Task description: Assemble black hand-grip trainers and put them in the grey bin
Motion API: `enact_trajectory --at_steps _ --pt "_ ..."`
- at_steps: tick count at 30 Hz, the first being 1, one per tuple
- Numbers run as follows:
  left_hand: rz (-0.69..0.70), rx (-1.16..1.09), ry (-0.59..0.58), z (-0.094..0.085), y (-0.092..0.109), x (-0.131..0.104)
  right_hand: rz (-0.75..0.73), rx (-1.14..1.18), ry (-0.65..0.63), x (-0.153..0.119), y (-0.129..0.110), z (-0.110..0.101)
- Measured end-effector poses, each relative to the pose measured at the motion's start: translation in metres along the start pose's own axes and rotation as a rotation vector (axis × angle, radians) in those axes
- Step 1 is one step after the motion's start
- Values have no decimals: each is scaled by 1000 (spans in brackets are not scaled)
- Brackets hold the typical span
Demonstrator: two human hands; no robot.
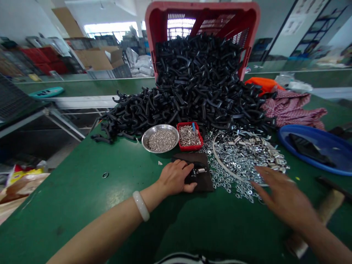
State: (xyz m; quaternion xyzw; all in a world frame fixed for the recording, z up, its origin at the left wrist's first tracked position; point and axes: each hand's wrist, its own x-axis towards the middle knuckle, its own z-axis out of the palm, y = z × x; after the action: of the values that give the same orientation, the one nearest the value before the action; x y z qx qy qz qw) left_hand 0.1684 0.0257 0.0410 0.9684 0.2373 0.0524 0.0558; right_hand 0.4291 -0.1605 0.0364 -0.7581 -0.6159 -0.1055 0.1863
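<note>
My left hand [177, 176], with a pale bangle on its wrist, is closed around a black curved part [191, 178] on a dark pad [205, 185]. A small coil spring [201, 170] sticks out to the right of that part. Over the right side of the pile of metal washers and nuts [233, 161], my right hand [283, 194] is blurred by motion. Its thumb and fingers are apart, and I see nothing between them. More springs [275, 159] lie at the back and right of this pile.
A red crate [202, 5] spills black curved parts [192, 91] onto the green table [123, 220]. A metal bowl [143, 141] and small red tray [191, 148] hold small metal pieces. A hammer [330, 207] and blue basin [339, 146] are at the right. A ring [105, 175] lies left.
</note>
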Motion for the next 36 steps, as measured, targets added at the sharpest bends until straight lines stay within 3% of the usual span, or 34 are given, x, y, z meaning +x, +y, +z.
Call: enact_trajectory --at_steps 3,6,9,12,15,20,24,28,32,36 --pt "-30 -126 -64 -28 -3 4 -258 316 -178 44 -51 35" --pt "-191 -401 -227 -45 -17 15 -190 600 -226 75 -78 54" --pt "-380 -825 -479 -38 -36 29 -35 816 -413 90 -79 60" --pt "-496 -1014 -602 -20 -47 43 74 945 -623 97 -72 69" --pt "-558 -876 -514 -5 -45 54 133 866 -687 103 -71 79" --pt "-495 -211 -135 4 -35 44 -5 367 -618 112 -80 77" --pt "-329 -218 29 10 -34 25 -70 217 -525 137 -81 70" --pt "-221 -321 1 16 -35 18 66 236 -235 192 -81 80" --pt "-299 -404 -24 20 -36 23 152 254 -229 238 -92 103" --pt "-323 -380 28 23 -39 33 255 322 -229 259 -103 127"
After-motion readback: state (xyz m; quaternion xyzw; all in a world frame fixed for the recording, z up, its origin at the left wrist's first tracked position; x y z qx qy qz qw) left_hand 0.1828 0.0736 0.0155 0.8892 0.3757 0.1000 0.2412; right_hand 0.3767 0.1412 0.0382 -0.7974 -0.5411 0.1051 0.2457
